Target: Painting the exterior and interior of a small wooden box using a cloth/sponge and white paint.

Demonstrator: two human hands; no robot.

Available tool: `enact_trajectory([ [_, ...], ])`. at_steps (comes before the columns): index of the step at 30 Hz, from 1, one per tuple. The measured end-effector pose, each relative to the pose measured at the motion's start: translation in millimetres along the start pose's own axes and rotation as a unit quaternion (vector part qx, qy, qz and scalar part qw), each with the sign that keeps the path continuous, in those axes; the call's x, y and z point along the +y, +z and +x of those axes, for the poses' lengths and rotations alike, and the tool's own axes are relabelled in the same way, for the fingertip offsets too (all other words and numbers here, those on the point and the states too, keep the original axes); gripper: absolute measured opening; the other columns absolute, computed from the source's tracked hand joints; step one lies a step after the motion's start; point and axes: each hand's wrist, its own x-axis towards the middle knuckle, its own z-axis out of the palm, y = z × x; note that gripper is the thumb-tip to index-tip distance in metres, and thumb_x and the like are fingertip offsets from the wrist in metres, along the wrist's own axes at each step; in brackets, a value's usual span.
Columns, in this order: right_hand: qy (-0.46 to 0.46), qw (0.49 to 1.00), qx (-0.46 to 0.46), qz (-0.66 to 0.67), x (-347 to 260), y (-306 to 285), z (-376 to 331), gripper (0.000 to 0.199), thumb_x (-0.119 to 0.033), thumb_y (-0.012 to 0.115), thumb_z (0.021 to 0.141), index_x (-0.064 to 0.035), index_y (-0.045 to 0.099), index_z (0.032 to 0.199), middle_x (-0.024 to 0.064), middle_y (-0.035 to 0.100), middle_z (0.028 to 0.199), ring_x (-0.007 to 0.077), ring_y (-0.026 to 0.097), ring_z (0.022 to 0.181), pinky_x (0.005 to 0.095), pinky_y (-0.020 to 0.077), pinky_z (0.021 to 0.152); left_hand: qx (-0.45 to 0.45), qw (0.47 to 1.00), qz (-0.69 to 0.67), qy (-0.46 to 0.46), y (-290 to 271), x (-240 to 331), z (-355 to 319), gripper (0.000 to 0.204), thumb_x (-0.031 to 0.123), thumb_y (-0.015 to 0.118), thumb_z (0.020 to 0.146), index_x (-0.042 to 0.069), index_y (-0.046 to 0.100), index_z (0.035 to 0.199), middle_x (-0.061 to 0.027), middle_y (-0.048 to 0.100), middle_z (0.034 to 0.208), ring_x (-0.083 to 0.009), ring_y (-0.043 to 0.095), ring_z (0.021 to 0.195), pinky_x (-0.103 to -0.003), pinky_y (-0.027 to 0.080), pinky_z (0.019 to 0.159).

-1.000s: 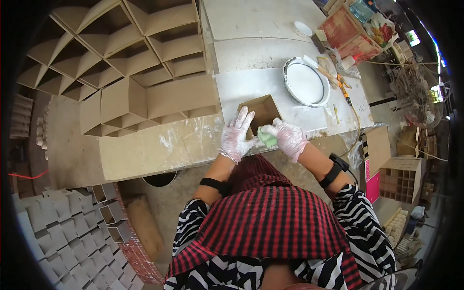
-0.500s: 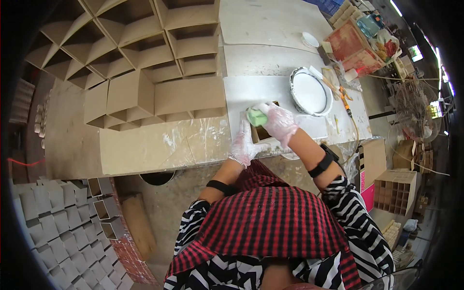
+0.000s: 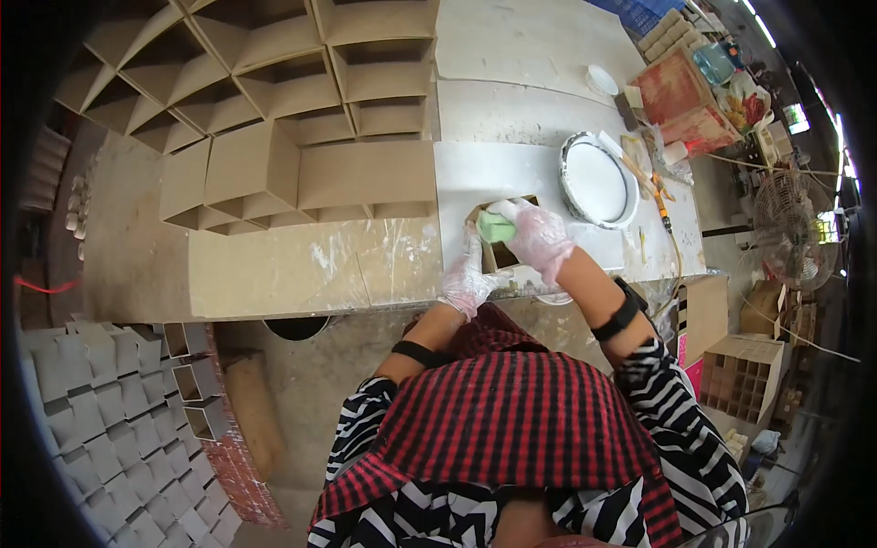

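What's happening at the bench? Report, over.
Right hand gripping green pad at brown box. Left hand against box's left side. Round white-filled tub off right, not in the way.

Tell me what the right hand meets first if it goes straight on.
Pointing forward and left, the right hand, holding a green pad, would probably meet the small brown box first, on its left side; depth there is unclear.

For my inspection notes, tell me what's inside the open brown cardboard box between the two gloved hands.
Inside the open brown cardboard box, shadowed brown walls show. The white-gloved right hand and its pale green sponge cover much of the opening, hiding what's beneath.
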Motion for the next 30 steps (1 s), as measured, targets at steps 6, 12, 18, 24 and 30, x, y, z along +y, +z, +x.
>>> enact_trajectory([
  [6,-0.064,0.972,-0.186,-0.130,-7.1,17.7,-22.3,0.030,-0.013,0.057,0.073,-0.0197,0.057,0.102,0.0117,0.058,0.093,0.0300,0.060,0.082,0.0378,0.0476,0.072,0.024,0.997,-0.069,0.023,29.7,-50.8,0.7,0.066,0.020,0.064,0.079,0.005,0.029,0.132,-0.0149,0.056,0.106,-0.0220,0.055,0.096,-0.034,0.048,0.079],
  [12,-0.057,0.995,-0.034,-0.069,17.2,-10.0,16.2,0.025,-0.026,0.052,0.080,-0.0129,0.060,0.099,0.0117,0.060,0.091,0.0272,0.060,0.085,0.0363,0.0476,0.073,-0.037,0.906,-0.413,-0.084,-25.9,38.9,1.0,0.090,0.020,0.066,0.077,0.006,0.001,0.138,-0.0188,0.053,0.107,-0.0177,0.054,0.095,-0.033,0.044,0.080],
  [18,-0.082,0.982,-0.129,-0.114,-13.2,0.7,53.0,0.025,-0.023,0.046,0.082,-0.0095,0.058,0.099,0.0119,0.061,0.097,0.0278,0.061,0.086,0.0386,0.0480,0.072,-0.009,0.985,0.084,-0.151,-32.5,53.7,16.8,0.069,0.027,0.054,0.083,0.006,0.014,0.135,-0.0233,0.056,0.102,-0.0316,0.058,0.087,-0.041,0.045,0.076],
  [24,-0.044,0.959,-0.107,-0.257,23.2,-3.0,69.4,0.022,-0.024,0.051,0.079,-0.0145,0.058,0.097,0.0119,0.062,0.092,0.0284,0.061,0.084,0.0390,0.0487,0.069,0.009,0.981,0.092,-0.169,-19.0,41.1,21.2,0.077,0.038,0.046,0.085,0.007,0.000,0.138,-0.0289,0.057,0.094,-0.0431,0.057,0.083,-0.046,0.044,0.075],
  [30,-0.055,0.960,-0.088,-0.259,9.5,-2.7,68.2,0.023,-0.025,0.052,0.078,-0.0148,0.060,0.097,0.0126,0.062,0.091,0.0288,0.061,0.082,0.0386,0.0487,0.072,-0.018,0.972,0.087,-0.219,-23.7,53.6,18.9,0.078,0.039,0.045,0.085,0.012,-0.004,0.138,-0.0288,0.058,0.091,-0.0433,0.057,0.080,-0.047,0.043,0.073],
])
